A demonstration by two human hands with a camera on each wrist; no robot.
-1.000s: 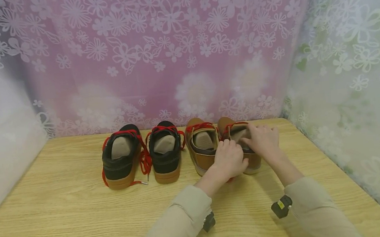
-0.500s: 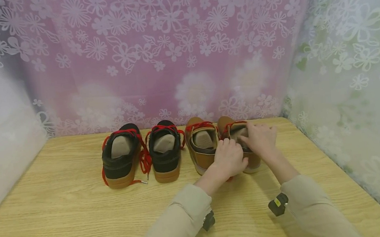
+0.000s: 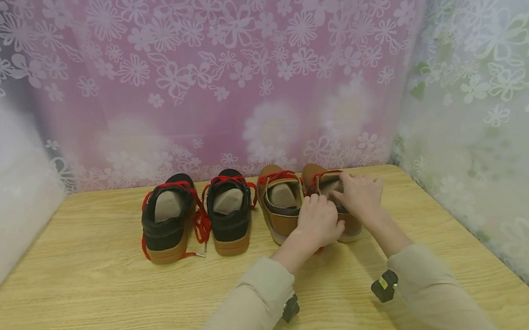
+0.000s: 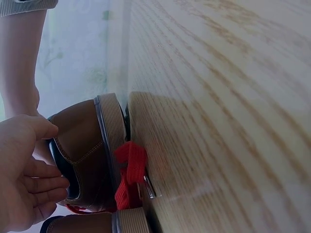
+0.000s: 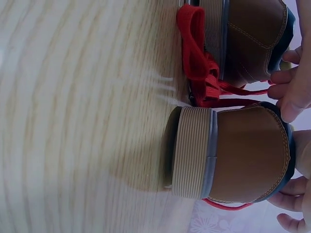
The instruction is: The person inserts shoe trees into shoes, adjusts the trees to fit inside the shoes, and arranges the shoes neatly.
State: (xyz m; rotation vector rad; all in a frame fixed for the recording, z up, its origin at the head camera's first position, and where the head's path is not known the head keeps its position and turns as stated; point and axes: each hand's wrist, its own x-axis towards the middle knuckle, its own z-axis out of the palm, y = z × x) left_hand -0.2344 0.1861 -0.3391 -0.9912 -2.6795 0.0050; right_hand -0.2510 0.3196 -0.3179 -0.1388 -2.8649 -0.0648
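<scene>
Two brown shoes with red laces stand side by side, heels toward me. My left hand (image 3: pixel 318 221) lies at the left side of the right brown shoe's (image 5: pixel 248 153) heel, its thumb at the collar and its fingers curled. Across the opening, my right hand (image 3: pixel 363 195) grips the right side of that collar, with its thumb over the inside. The left brown shoe (image 3: pixel 281 222) is partly hidden by the left hand. A red lace loop (image 4: pixel 130 170) with a metal tip hangs between the two shoes, near the tabletop.
To the left stand two black shoes, a left one (image 3: pixel 166 233) and a right one (image 3: pixel 231 226), with red laces trailing on the wooden table (image 3: pixel 116 312). A pink floral curtain (image 3: pixel 217 74) hangs behind, and a pale floral curtain (image 3: pixel 498 153) hangs on the right.
My right hand and forearm have shifted slightly left, and the right brown shoe's heel has moved a little left with them. The left hand has stayed nearly still.
</scene>
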